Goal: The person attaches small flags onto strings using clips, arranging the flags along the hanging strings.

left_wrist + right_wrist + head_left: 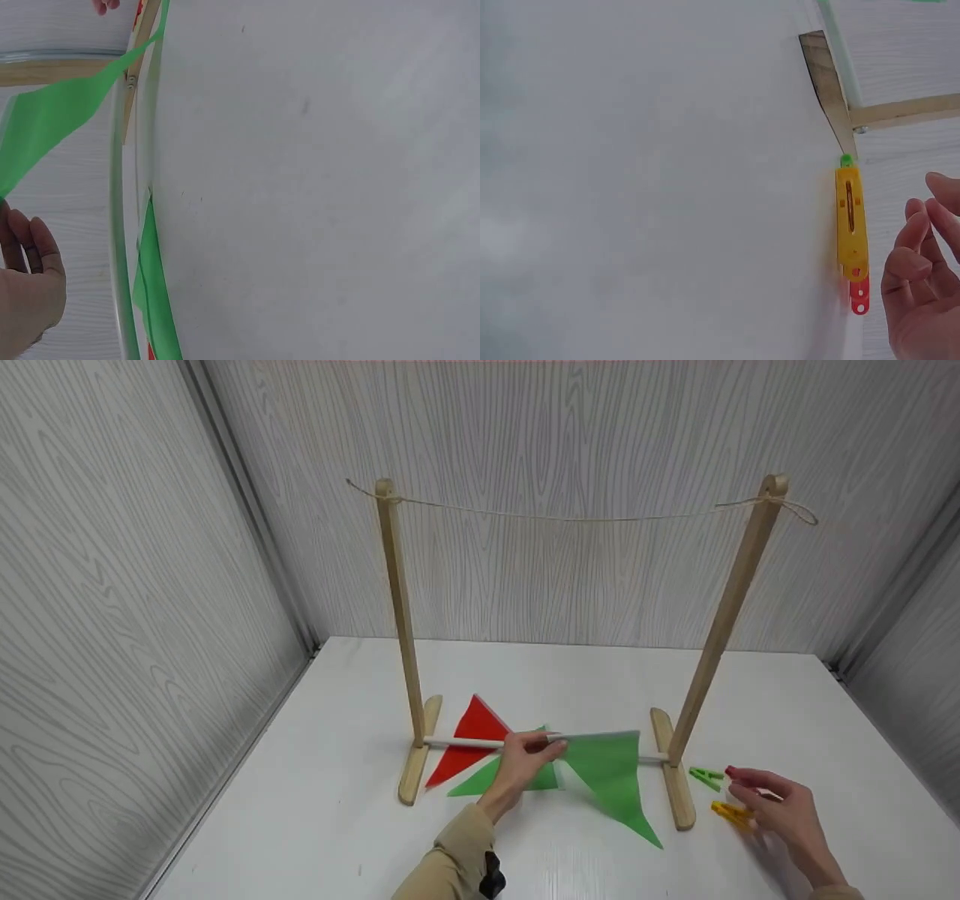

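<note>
My left hand (517,772) pinches the upper left corner of a green pennant (611,769), whose pale top edge is held up level while its point hangs down to the right. Behind that hand a second green pennant (480,781) and a red pennant (472,724) lie on the table. My right hand (787,810) hovers loosely curled over the clothespins, with nothing between its fingers in the right wrist view. Below it are a yellow clothespin (851,225), a red clothespin (860,296) partly hidden behind the yellow one, and a green clothespin (706,778).
A wooden stand has two upright posts (401,615), flat feet (681,802) and a white crossbar (469,743) low between them. A thin string (562,519) is tied between the post tops and sags slightly. Grey wood-grain panels (525,435) surround the white table (315,780).
</note>
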`<control>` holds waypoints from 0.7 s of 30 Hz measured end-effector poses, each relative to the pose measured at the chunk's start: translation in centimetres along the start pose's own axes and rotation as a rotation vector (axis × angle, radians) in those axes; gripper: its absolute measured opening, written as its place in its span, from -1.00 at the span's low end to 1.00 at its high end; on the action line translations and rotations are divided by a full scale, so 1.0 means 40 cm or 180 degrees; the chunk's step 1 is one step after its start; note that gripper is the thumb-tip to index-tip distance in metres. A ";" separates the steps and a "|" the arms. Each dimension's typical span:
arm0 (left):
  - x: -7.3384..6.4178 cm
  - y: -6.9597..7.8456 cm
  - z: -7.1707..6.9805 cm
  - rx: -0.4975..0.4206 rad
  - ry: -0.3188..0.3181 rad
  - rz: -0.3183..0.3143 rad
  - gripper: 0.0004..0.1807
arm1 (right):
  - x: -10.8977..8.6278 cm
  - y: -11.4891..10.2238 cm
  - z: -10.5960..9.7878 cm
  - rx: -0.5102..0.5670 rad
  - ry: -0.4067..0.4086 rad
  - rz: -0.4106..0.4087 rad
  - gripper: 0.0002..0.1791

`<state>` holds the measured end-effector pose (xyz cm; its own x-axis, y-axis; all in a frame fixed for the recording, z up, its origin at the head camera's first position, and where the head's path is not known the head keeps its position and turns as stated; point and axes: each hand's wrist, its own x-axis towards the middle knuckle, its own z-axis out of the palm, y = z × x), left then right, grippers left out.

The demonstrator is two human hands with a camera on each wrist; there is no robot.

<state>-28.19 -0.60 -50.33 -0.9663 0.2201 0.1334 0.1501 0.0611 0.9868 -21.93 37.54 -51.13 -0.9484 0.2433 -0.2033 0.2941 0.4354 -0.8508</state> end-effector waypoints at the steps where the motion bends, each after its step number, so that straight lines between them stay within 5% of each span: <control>1: 0.001 0.001 0.000 0.0007 0.0004 -0.0008 -0.77 | 0.000 0.005 -0.006 -0.0044 -0.0029 0.0031 -0.31; 21: 0.004 0.008 0.004 -0.0115 -0.0018 0.0070 -0.78 | 0.014 0.030 -0.032 -0.0601 -0.0559 0.0233 -0.22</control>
<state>-28.25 -0.38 -50.01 -0.9616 0.2266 0.1546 0.1635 0.0211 0.9863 -21.95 39.30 -51.64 -0.9250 0.1332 -0.3559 0.3639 0.5802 -0.7286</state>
